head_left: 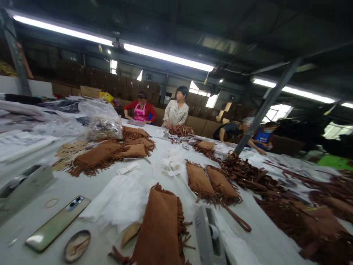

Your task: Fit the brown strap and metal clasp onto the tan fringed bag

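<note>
Neither my left hand nor my right hand shows in the head view. Closest to me lies a brown fringed bag (158, 224), its lower end cut off by the frame's bottom edge. Against its left side rests a small tan piece (131, 234) that I cannot make out. To the right of the bag stands a grey tape dispenser (202, 235). Two more brown fringed pouches (200, 178) lie side by side beyond it, one with a wrist strap (238, 219). Thin white sheets (121, 202) are spread to the left.
A phone (57, 222), a small oval dish (77, 246) and another tape dispenser (24, 187) are at the left. Stacked fringed bags (99, 154) sit farther back. Brown straps (245, 171) pile up at right, near a metal post (267, 106). Several people work across the table.
</note>
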Demonstrator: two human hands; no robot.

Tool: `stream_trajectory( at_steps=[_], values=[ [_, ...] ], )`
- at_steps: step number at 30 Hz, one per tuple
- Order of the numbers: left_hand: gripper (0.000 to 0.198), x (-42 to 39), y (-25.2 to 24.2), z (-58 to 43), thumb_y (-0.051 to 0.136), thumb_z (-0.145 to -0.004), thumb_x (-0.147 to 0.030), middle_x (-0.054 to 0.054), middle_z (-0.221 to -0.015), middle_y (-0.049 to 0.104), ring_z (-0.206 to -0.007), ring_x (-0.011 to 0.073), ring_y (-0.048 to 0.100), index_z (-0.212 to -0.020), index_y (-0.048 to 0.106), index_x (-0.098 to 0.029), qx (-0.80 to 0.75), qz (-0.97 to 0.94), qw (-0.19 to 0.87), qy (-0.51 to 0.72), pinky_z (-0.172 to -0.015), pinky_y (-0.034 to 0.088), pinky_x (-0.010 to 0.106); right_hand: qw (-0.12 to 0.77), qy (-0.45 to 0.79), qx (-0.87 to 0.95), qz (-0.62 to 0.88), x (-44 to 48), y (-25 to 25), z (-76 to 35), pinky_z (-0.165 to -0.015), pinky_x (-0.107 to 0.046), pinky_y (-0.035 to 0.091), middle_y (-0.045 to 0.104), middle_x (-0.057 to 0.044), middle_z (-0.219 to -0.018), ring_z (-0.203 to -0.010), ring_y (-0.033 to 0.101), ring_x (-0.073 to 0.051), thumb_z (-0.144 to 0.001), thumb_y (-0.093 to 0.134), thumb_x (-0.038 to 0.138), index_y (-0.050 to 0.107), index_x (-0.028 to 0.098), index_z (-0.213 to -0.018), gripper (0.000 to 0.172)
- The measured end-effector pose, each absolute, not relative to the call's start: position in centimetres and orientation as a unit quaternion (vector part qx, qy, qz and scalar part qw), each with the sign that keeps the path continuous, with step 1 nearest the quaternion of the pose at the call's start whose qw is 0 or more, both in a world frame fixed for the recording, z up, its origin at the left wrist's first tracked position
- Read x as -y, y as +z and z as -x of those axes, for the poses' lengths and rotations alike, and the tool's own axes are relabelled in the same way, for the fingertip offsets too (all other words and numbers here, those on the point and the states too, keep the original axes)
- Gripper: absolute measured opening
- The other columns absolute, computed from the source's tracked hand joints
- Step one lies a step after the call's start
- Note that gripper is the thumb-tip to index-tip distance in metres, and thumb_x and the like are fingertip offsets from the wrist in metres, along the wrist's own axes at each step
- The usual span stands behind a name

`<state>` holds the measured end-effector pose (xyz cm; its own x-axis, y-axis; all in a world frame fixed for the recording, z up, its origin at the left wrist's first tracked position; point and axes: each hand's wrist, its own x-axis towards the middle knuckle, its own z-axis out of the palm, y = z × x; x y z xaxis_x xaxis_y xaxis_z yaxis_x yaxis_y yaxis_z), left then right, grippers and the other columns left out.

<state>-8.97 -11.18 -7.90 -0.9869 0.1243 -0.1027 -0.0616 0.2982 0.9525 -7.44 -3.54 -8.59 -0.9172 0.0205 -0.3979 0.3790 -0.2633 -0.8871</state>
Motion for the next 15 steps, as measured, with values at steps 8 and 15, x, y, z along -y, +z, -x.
stream_trajectory(
  at_steps=[8, 15],
  values=[
    [0.058, 3.3, -3.8, 13.6, 0.022, -0.087, -0.043, 0.003, -0.042, 0.057, -0.032, 0.0131, 0.051, -0.067, 0.074, -0.024, -0.932, -0.206, 0.084, 0.286, -0.037, 0.031, 0.020, 0.079, -0.772, -0.601, -0.192, 2.9, -4.5, 13.7, -0.035, -0.030, 0.035, 0.040, 0.001, -0.031, -0.034, 0.046, -0.019, -0.060, 0.069, 0.050, 0.056, 0.025, -0.051, 0.029],
    [0.043, 16.1, -8.0, 6.6, 0.047, -0.081, -0.016, 0.003, -0.070, 0.069, -0.066, 0.0179, 0.067, -0.115, 0.060, -0.037, -0.952, -0.230, 0.095, 0.178, -0.056, 0.050, 0.020, 0.115, -0.804, -0.520, -0.265, 5.2, -6.7, 5.2, -0.039, -0.023, 0.036, 0.044, 0.003, -0.040, -0.037, 0.044, -0.010, -0.063, 0.066, 0.048, 0.054, 0.019, -0.055, 0.033]
  ],
)
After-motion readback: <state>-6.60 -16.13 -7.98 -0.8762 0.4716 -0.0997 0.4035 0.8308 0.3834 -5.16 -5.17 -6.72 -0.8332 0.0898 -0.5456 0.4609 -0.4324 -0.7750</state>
